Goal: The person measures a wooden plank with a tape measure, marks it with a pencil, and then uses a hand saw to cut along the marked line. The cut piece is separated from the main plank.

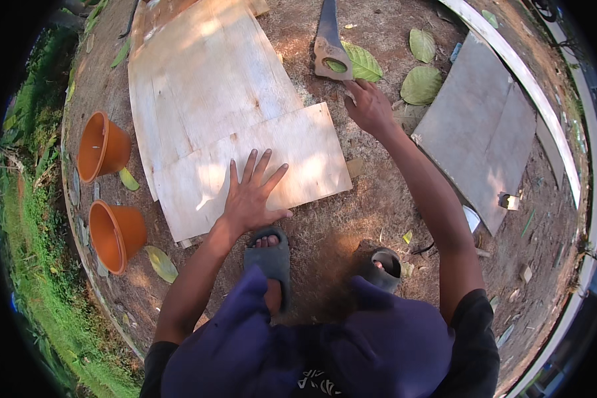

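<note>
My left hand (252,189) lies spread open on a short pale plywood piece (315,159), which rests over a larger plywood sheet (192,73). My right hand (368,103) is at the end of a hand saw's worn handle (325,53), its fingertips touching or very near it, thumb apart and fingers loosely bent, without a visible grip around it. The saw lies on the dirt ground beyond the plywood, its blade pointing away from me, with a large green leaf (363,63) partly under the handle.
Two orange pots (116,235) lie tipped at the left, near greenery. A grey board (464,132) and a long white strip (534,79) lie at the right. Loose leaves (421,86) are scattered around. My sandalled feet (266,255) are below the plywood.
</note>
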Demonstrator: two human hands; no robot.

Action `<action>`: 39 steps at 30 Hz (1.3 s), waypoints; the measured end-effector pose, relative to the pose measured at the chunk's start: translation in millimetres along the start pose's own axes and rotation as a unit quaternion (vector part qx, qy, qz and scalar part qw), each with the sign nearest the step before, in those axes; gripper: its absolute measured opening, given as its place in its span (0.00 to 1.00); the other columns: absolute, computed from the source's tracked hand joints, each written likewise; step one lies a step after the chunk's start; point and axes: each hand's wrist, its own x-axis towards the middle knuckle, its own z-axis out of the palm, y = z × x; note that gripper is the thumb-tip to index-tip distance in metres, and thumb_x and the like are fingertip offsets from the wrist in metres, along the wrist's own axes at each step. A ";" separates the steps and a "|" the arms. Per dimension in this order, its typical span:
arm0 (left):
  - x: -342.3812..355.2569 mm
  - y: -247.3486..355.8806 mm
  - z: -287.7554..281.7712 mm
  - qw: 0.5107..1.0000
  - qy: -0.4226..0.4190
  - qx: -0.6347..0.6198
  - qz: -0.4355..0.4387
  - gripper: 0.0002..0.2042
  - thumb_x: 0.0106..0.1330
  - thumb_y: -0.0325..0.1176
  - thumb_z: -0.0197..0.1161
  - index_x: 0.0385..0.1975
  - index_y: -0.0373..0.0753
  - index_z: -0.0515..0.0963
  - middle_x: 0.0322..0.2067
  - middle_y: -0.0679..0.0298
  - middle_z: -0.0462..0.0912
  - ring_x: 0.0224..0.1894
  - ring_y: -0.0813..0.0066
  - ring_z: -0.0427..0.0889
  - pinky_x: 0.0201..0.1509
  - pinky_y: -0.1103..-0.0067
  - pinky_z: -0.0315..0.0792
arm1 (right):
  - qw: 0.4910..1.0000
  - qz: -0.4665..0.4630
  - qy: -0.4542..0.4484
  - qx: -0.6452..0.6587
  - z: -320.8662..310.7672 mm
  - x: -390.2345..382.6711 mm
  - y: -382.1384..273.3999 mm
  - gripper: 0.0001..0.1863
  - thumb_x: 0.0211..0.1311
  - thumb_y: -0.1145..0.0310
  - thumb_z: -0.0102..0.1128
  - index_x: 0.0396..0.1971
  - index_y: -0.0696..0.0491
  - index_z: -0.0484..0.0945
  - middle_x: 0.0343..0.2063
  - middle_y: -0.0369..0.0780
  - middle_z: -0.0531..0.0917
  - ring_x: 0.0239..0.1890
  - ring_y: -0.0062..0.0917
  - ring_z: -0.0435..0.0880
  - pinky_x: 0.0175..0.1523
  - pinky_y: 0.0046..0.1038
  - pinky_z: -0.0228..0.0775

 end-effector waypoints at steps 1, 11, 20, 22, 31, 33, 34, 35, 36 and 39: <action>-5.3 5.3 3.7 1.000 -0.006 0.005 -0.003 0.54 0.48 0.68 0.74 0.77 0.53 0.63 0.80 0.52 0.50 0.82 0.46 0.43 0.78 0.37 0.36 | 0.999 -0.004 -0.016 -0.036 14.0 15.8 1.9 0.20 0.66 0.70 0.57 0.58 0.52 0.79 0.52 0.44 0.83 0.58 0.41 0.81 0.60 0.44 0.74; -78.6 -1.1 -26.8 0.993 0.051 -0.035 -0.099 0.50 0.52 0.59 0.78 0.76 0.50 0.64 0.77 0.48 0.54 0.80 0.43 0.51 0.79 0.46 0.50 | 0.967 0.084 -0.194 -0.141 51.1 91.6 -11.3 0.23 0.69 0.50 0.58 0.52 0.53 0.82 0.57 0.45 0.83 0.60 0.38 0.82 0.63 0.46 0.68; -87.8 -29.4 -6.2 0.990 0.039 -0.015 -0.133 0.52 0.55 0.62 0.75 0.77 0.45 0.59 0.76 0.48 0.57 0.80 0.46 0.53 0.79 0.45 0.51 | 0.983 0.084 -0.141 -0.079 -2.4 69.6 -30.8 0.23 0.62 0.48 0.63 0.39 0.56 0.81 0.46 0.47 0.82 0.47 0.42 0.84 0.53 0.42 0.74; -67.3 -37.2 -1.1 0.989 0.065 -0.022 -0.134 0.53 0.55 0.61 0.76 0.76 0.39 0.59 0.75 0.46 0.60 0.78 0.44 0.56 0.78 0.46 0.52 | 0.996 0.065 -0.010 -0.061 -10.2 48.4 -8.7 0.19 0.62 0.54 0.63 0.38 0.57 0.79 0.44 0.48 0.82 0.45 0.43 0.83 0.52 0.45 0.74; 0.7 -103.0 -14.2 0.967 0.022 0.027 -0.251 0.54 0.59 0.68 0.68 0.76 0.34 0.58 0.74 0.49 0.63 0.78 0.53 0.57 0.81 0.51 0.47 | 0.846 0.311 0.250 0.353 -99.7 -78.5 19.0 0.10 0.71 0.65 0.63 0.36 0.57 0.78 0.26 0.35 0.78 0.25 0.18 0.74 0.31 0.25 0.65; -5.0 -113.7 -11.4 0.971 0.081 0.038 -0.220 0.49 0.52 0.65 0.76 0.66 0.33 0.68 0.63 0.49 0.72 0.68 0.51 0.71 0.75 0.54 0.58 | 0.786 0.319 0.276 0.451 -106.9 -123.6 20.9 0.10 0.76 0.65 0.59 0.34 0.54 0.75 0.24 0.31 0.74 0.23 0.15 0.71 0.28 0.23 0.62; 1.1 -113.1 -17.4 0.974 0.071 0.006 -0.215 0.47 0.50 0.63 0.78 0.62 0.33 0.71 0.60 0.50 0.74 0.64 0.51 0.74 0.72 0.55 0.62 | 0.765 0.327 0.294 0.470 -113.4 -147.5 20.4 0.11 0.78 0.63 0.58 0.34 0.52 0.75 0.23 0.31 0.72 0.23 0.16 0.70 0.28 0.24 0.62; 2.9 -113.5 -22.5 0.975 0.060 -0.023 -0.215 0.45 0.48 0.62 0.80 0.58 0.34 0.74 0.56 0.50 0.76 0.60 0.50 0.77 0.68 0.57 0.67 | 0.725 0.372 0.306 0.492 -119.6 -165.5 11.3 0.12 0.78 0.60 0.58 0.33 0.51 0.73 0.23 0.31 0.70 0.22 0.16 0.69 0.28 0.24 0.62; 2.7 -112.0 -23.1 0.970 0.082 -0.049 -0.225 0.44 0.46 0.61 0.81 0.55 0.34 0.74 0.53 0.51 0.76 0.56 0.50 0.78 0.64 0.58 0.69 | 0.683 0.414 0.316 0.512 -126.3 -181.4 -0.6 0.14 0.77 0.58 0.58 0.33 0.50 0.72 0.22 0.30 0.68 0.21 0.17 0.68 0.27 0.25 0.62; -16.0 -112.6 -19.9 0.955 0.120 -0.098 -0.252 0.40 0.44 0.58 0.83 0.48 0.33 0.76 0.46 0.53 0.76 0.49 0.51 0.80 0.54 0.61 0.74 | 0.543 0.462 0.290 0.638 -121.7 -228.3 -39.0 0.19 0.76 0.50 0.58 0.31 0.49 0.70 0.22 0.31 0.68 0.19 0.17 0.66 0.27 0.24 0.60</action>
